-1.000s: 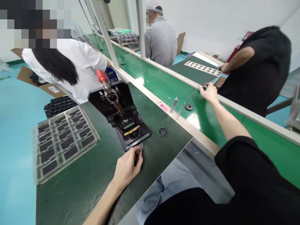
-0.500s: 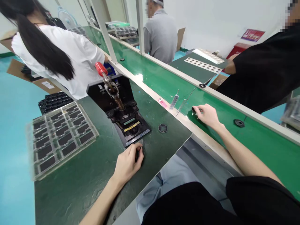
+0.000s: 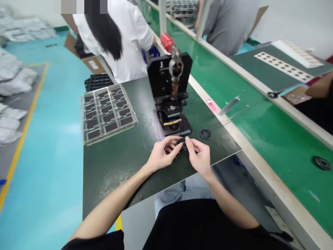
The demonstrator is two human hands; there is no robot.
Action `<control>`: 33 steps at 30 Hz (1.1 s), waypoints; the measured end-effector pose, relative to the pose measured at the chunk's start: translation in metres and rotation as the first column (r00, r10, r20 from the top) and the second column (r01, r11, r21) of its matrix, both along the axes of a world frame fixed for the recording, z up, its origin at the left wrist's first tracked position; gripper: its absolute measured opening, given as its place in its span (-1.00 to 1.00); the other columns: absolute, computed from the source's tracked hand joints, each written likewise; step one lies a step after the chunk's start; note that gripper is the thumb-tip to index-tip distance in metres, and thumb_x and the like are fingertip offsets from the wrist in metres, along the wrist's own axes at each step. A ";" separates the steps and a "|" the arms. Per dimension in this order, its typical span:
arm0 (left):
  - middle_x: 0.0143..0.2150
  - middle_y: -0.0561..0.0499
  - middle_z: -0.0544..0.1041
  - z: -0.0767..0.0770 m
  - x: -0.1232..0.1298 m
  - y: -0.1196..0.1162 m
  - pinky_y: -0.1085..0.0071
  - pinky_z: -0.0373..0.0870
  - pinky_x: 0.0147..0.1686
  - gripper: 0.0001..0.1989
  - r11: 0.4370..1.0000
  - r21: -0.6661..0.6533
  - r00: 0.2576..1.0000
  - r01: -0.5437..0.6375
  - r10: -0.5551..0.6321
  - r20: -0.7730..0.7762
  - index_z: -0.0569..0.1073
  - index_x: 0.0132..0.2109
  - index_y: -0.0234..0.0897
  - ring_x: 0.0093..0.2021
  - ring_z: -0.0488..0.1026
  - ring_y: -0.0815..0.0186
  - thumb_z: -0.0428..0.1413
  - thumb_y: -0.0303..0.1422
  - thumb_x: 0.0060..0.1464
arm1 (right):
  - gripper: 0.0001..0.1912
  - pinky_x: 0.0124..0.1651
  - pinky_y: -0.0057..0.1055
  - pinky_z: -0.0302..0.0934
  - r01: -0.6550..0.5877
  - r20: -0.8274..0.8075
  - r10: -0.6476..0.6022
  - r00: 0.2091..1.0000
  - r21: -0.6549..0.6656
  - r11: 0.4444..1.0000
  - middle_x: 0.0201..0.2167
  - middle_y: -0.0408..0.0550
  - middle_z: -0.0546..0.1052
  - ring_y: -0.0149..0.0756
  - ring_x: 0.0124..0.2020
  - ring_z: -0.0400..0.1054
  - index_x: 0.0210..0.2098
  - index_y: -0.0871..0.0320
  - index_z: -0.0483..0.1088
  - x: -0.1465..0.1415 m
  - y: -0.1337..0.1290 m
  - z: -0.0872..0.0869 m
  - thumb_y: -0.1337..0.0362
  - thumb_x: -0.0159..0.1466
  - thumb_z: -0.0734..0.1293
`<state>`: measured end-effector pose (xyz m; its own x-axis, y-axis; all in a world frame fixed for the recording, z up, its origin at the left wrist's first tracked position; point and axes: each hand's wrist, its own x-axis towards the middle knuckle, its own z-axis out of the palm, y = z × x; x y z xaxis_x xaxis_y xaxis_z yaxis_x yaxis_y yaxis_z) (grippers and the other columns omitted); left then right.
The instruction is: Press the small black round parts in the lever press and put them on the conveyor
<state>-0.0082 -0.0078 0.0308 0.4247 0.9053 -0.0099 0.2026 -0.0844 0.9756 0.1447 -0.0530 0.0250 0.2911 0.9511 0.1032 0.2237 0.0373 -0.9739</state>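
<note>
My left hand and my right hand meet over the green worktop, just in front of a hand-operated clamp press. Between their fingertips is a small black round part, partly covered by the fingers. The press has a red lever grip pointing up and a yellow strip across its low bed. To the right of the bed, a second round dark part with a light rim lies flat.
A clear compartment tray with dark flat pieces sits at the left. Along the right runs a green conveyor with a black ring on it, behind a pale rail. Co-workers sit beyond, one in a white shirt.
My right hand has come from the conveyor to my left hand, and both now hold the black round part. The whole view has swung to the left.
</note>
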 end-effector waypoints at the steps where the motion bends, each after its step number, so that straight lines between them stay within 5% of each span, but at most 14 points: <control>1: -0.41 0.02 0.57 -0.002 0.000 0.001 0.46 0.56 -0.50 -0.63 1.000 -0.014 1.000 -0.002 0.002 0.011 0.51 0.05 -0.26 -0.47 0.58 0.32 0.15 -0.10 0.25 | -0.51 -0.41 -0.38 0.26 -0.021 0.035 0.021 0.999 0.009 1.000 -0.47 -0.06 0.49 -0.30 -0.45 0.32 -0.34 0.15 0.57 -0.003 0.002 -0.004 -0.13 0.40 0.29; 6: -0.37 0.04 0.59 -0.012 -0.006 0.007 0.45 0.55 -0.41 -0.74 0.981 0.181 0.987 0.071 -0.043 -0.154 0.55 0.04 -0.25 -0.52 0.53 0.39 0.09 -0.26 0.32 | -0.59 -0.23 -0.30 0.34 -0.061 0.175 0.054 0.983 0.035 0.998 -0.33 -0.01 0.51 -0.24 -0.35 0.36 -0.07 0.11 0.56 0.020 0.004 -0.007 -0.05 0.45 0.23; 10: -0.18 -0.04 0.60 -0.016 -0.006 0.004 0.34 0.60 -0.21 -0.70 0.869 0.431 0.928 0.243 -0.079 -0.363 0.48 0.15 -0.23 -0.39 0.56 0.33 0.06 -0.33 0.35 | -0.58 -0.02 -0.21 0.33 -0.132 0.298 0.112 0.948 0.047 0.990 -0.25 0.00 0.53 -0.16 -0.18 0.41 -0.09 0.05 0.60 0.050 0.015 0.011 -0.02 0.49 0.18; 12: -0.09 -0.10 0.58 -0.019 -0.005 0.001 0.28 0.61 -0.12 -0.66 0.831 0.496 0.924 0.253 -0.056 -0.378 0.40 0.22 -0.24 -0.26 0.59 0.27 0.05 -0.33 0.35 | -0.58 0.09 -0.15 0.28 -0.165 0.395 0.115 0.911 0.094 0.982 -0.21 0.01 0.51 -0.13 -0.08 0.39 -0.05 0.02 0.62 0.058 0.028 0.019 -0.03 0.47 0.21; 14: 0.02 -0.14 0.55 -0.021 -0.004 -0.001 0.25 0.61 -0.06 -0.65 0.813 0.540 0.934 0.218 -0.013 -0.358 0.35 0.23 -0.24 -0.16 0.60 0.24 0.05 -0.34 0.36 | -0.55 0.00 -0.17 0.30 -0.202 0.417 0.141 0.898 0.106 0.974 -0.22 0.01 0.49 -0.14 -0.14 0.38 0.00 0.03 0.62 0.060 0.045 0.023 -0.07 0.46 0.22; 18: 0.05 -0.16 0.55 -0.024 -0.002 -0.002 0.21 0.60 0.01 -0.71 0.788 0.599 0.937 0.143 0.088 -0.338 0.36 0.18 -0.24 -0.05 0.60 0.19 0.04 -0.32 0.38 | -0.48 -0.25 -0.27 0.31 -0.318 0.303 0.283 0.910 0.073 0.945 -0.21 0.04 0.59 -0.19 -0.29 0.42 -0.08 0.11 0.63 0.051 0.079 0.020 -0.13 0.44 0.21; 24: 0.00 -0.19 0.60 -0.023 -0.002 -0.002 0.11 0.57 0.02 -0.60 0.739 0.645 0.911 0.194 0.108 -0.397 0.38 0.13 -0.31 0.02 0.57 0.05 0.14 -0.12 0.34 | -0.54 -0.05 -0.19 0.34 -0.405 0.466 0.339 0.817 0.046 0.913 -0.23 0.05 0.66 -0.10 -0.14 0.48 -0.15 0.11 0.66 0.040 0.107 0.010 -0.03 0.44 0.22; 33: -0.05 -0.11 0.62 -0.023 -0.002 -0.001 0.19 0.58 -0.04 -0.64 0.779 0.596 0.916 0.193 0.074 -0.394 0.38 0.11 -0.27 -0.03 0.59 0.12 0.15 -0.14 0.33 | -0.65 0.02 -0.16 0.36 -0.437 0.517 0.326 0.792 0.106 0.893 -0.15 0.03 0.67 -0.10 -0.10 0.50 -0.08 0.08 0.67 0.038 0.109 0.009 0.08 0.43 0.27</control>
<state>-0.0098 -0.0085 0.0079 0.5608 0.7428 0.3658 0.5115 -0.6582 0.5524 0.1829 0.0565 0.0338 -0.2291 0.9124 0.3391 0.5765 0.4079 -0.7080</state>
